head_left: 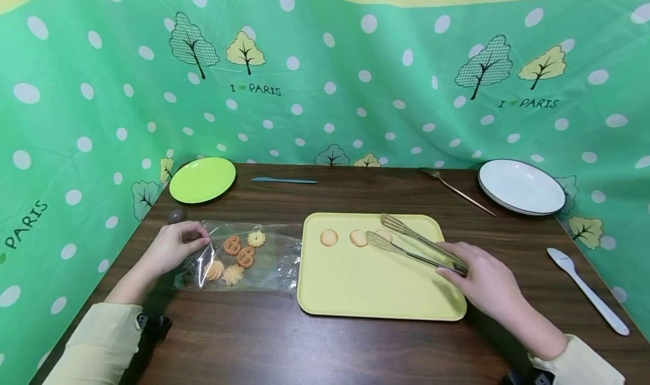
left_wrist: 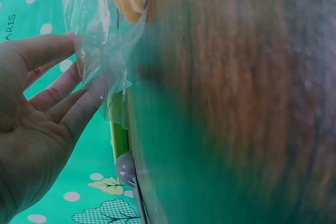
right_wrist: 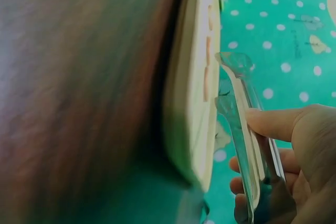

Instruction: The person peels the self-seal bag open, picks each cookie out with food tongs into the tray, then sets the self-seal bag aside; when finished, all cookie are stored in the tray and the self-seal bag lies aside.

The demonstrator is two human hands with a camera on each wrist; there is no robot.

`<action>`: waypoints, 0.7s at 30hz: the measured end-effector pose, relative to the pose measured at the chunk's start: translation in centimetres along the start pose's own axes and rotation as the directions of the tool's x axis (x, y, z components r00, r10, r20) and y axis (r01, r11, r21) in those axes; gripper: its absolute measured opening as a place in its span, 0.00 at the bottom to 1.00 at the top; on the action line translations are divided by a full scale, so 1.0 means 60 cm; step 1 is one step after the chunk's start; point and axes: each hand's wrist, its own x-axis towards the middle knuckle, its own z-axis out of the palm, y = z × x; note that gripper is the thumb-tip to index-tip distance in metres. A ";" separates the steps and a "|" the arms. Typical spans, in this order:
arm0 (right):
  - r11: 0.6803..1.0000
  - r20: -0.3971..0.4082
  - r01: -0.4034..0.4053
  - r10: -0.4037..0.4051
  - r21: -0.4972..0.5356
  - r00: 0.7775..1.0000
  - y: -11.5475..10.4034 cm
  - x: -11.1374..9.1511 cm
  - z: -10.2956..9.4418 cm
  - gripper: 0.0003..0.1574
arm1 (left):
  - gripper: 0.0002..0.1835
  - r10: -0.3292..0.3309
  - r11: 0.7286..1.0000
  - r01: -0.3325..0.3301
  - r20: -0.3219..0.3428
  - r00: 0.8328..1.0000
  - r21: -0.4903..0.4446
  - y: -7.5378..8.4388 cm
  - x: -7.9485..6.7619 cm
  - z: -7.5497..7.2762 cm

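Observation:
My left hand [head_left: 170, 248] pinches the left end of a clear plastic bag [head_left: 276, 261] lying on the table. Inside the bag are several cookies, among them pretzel-shaped ones [head_left: 246, 257] and a pale flower-shaped one [head_left: 256, 239]. In the left wrist view, the bag's crumpled film [left_wrist: 102, 51] lies between thumb and fingertips. My right hand [head_left: 487, 280] grips metal tongs [head_left: 421, 239] over a yellow tray [head_left: 355, 289]. Their slotted tips are apart and overlap the rightmost of three round cookies [head_left: 329, 237] in the head view; that cookie is partly hidden.
A green plate [head_left: 203, 180] and a blue knife [head_left: 284, 180] lie at the back left. At the back right are a fork [head_left: 462, 192] and a white plate [head_left: 520, 184]. A white knife [head_left: 589, 292] lies at the right edge. Behind my left hand shows a dark rounded utensil end [head_left: 176, 215].

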 end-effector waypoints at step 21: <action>0.942 0.007 0.334 -0.334 0.026 0.942 -0.181 0.104 0.086 0.23 | 0.05 0.008 1.000 -0.008 -0.008 1.000 0.016 0.004 -0.002 -0.003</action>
